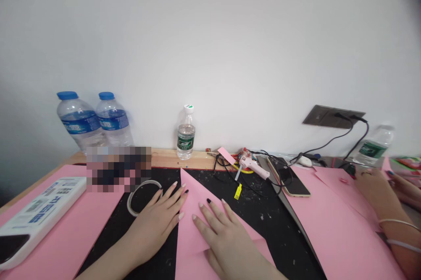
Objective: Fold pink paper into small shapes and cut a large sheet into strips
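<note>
A folded sheet of pink paper [190, 256] lies in front of me on a black mat [158, 262], its top narrowing to a point. My left hand [161, 214] is spread flat along the paper's left edge, its fingertips and thumb touching that edge. On the folded layer rests my right hand [220, 232], fingers stretched out and palm down. Neither hand grips anything. Just beyond my left fingers lies a roll of tape [130, 203], partly hidden by that hand. Part of the paper's lower end is out of the frame.
A pink glue gun [255, 167] with cables lies beyond, near a phone [289, 177]. Water bottles [113, 120] stand along the wall. At left a white box [42, 214] rests on pink paper. A co-worker's arms [381, 201] reach over pink sheets [329, 223] at right.
</note>
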`<state>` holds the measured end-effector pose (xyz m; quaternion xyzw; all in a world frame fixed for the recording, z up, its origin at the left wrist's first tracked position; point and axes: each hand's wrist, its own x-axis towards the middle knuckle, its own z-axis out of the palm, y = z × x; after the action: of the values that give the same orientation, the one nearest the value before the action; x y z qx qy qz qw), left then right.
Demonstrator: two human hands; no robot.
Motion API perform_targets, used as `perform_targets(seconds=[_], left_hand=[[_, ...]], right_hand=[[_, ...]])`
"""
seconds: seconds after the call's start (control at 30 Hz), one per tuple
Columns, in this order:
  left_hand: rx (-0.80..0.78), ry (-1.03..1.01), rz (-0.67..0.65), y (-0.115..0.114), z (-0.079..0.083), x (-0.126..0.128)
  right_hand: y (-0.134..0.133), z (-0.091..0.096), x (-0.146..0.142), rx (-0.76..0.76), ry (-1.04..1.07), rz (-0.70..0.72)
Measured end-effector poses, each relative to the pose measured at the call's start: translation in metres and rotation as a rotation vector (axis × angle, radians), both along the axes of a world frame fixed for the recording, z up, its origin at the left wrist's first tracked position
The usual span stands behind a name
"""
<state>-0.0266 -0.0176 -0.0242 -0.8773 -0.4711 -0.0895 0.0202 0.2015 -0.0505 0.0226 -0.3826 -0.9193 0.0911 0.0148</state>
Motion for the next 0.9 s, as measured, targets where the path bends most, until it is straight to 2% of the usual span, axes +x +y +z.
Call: perform_targets(seconds=[0.23,0.47,0.6,0.9], left_hand=[[-0.025,-0.016,0.007,-0.001,0.002,0.001],[-0.083,0.003,0.089,0.003,0.007,0.008],[-0.054,0.041,0.158,0.014,0.01,0.016],[0.051,0.031,0.223,0.034,0.011,0.025]], right_hand=[[0.0,-0.002,-0.001,-0.013,0.001,0.0],[0.0,-0.007,-0.002,-0.021,0.021,0.001],[0.001,-0.013,0.0,-0.012,0.029,0.017],[0.003,-0.024,0.003,0.054,0.024,0.029]])
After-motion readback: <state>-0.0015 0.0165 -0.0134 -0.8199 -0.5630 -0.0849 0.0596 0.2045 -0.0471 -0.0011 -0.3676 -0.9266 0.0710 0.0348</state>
